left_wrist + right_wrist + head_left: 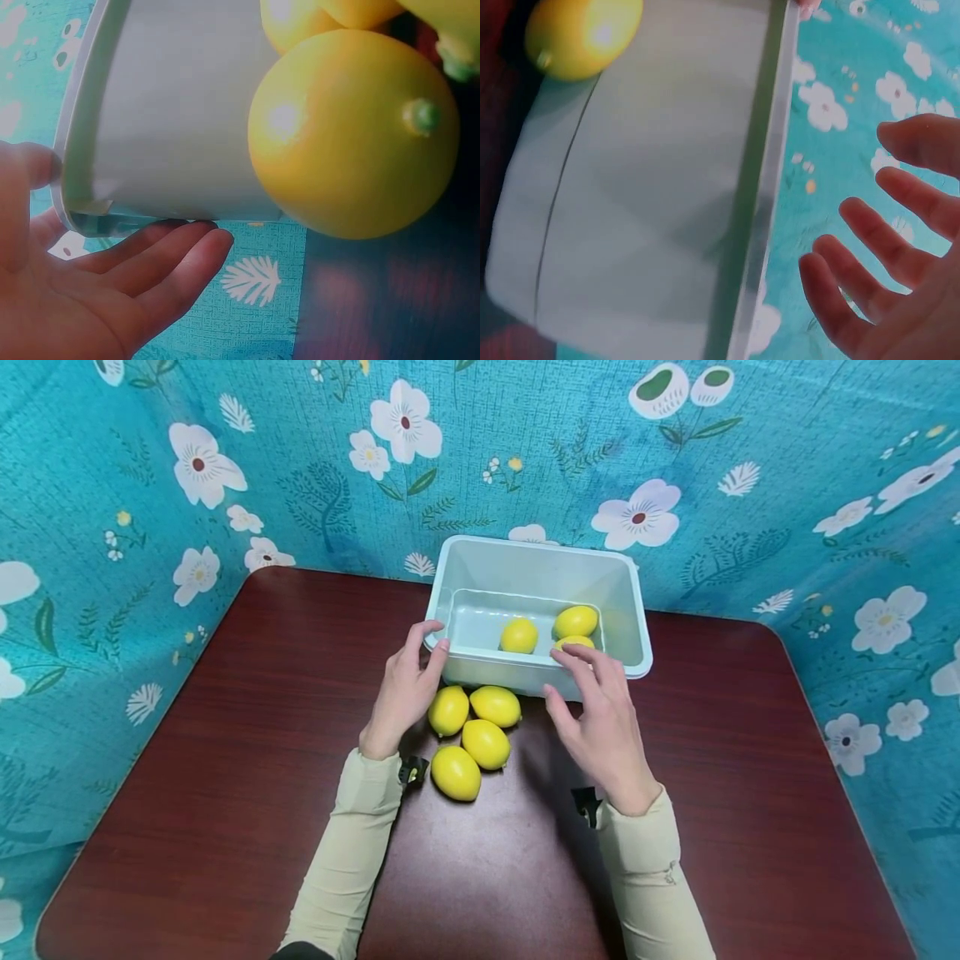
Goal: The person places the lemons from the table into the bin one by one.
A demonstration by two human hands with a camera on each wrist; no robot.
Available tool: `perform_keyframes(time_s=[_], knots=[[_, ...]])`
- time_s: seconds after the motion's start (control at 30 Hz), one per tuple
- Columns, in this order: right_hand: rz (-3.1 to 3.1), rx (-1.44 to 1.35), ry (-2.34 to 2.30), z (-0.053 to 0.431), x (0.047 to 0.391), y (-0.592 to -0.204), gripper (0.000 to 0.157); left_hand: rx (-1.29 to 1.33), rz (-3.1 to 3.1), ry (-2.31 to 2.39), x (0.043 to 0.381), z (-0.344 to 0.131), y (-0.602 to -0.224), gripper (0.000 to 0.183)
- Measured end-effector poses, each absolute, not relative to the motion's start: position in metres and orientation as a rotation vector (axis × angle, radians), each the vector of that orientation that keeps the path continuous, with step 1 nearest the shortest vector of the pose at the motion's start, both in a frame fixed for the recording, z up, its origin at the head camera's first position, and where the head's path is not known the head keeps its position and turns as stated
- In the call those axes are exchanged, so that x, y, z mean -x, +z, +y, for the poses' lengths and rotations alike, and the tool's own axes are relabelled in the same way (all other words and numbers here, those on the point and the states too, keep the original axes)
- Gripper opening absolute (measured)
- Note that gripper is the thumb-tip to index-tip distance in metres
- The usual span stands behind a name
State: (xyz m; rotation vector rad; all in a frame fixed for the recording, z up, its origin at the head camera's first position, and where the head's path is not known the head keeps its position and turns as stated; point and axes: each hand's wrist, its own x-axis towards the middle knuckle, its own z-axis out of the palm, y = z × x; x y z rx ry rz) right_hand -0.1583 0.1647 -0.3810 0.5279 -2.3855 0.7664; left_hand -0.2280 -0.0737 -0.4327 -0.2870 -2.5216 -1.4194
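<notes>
A pale blue plastic bin [495,672] stands at the far side of the table, with 3 lemons [519,635] inside it. My left hand [401,693] holds the bin's front left corner; in the left wrist view its thumb is at the rim and the other fingers lie along the end wall. Over the front rim, toward the right, hovers my right hand [603,727], its fingers spread and loosely bent around nothing. The right wrist view shows these fingers [866,307] apart from the rim. Several more lemons [486,744] lie on the table in front of the bin, beside my left wrist.
The dark red-brown table [247,760] extends to both sides of the bin. Behind it hangs a teal floral cloth [525,435], close to the bin's back wall, and it also covers the left and right sides.
</notes>
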Motion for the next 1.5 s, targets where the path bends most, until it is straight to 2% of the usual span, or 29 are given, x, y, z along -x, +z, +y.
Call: perform_keyframes(time_s=[0.27, 0.43, 0.73, 1.0, 1.27, 1.5], knots=[[-2.291, -0.313, 0.770, 0.197, 0.172, -0.391, 0.036, 0.288, -2.528, -1.430, 0.228, -0.074, -0.434, 0.041], [-2.193, -0.087, 0.833, 0.217, 0.185, -0.398, 0.035, 0.297, -2.524, -1.416, 0.228, -0.074, -0.434, 0.042], [-2.270, 0.271, 1.317, 0.238, 0.196, -0.413, 0.050, 0.296, -2.542, -1.415, 0.228, -0.073, -0.435, 0.043], [-2.308, 0.273, 1.699, 0.234, 0.205, -0.413, 0.051, 0.319, -2.523, -1.391, 0.230, -0.074, -0.434, 0.041], [-2.362, 0.200, 1.554, 0.232, 0.208, -0.420, 0.051, 0.324, -2.525, -1.389, 0.230, -0.074, -0.431, 0.043], [-2.338, 0.201, 1.538, 0.213, 0.195, -0.402, 0.049, 0.255, -2.460, -1.550, 0.225, -0.080, -0.423, 0.053]])
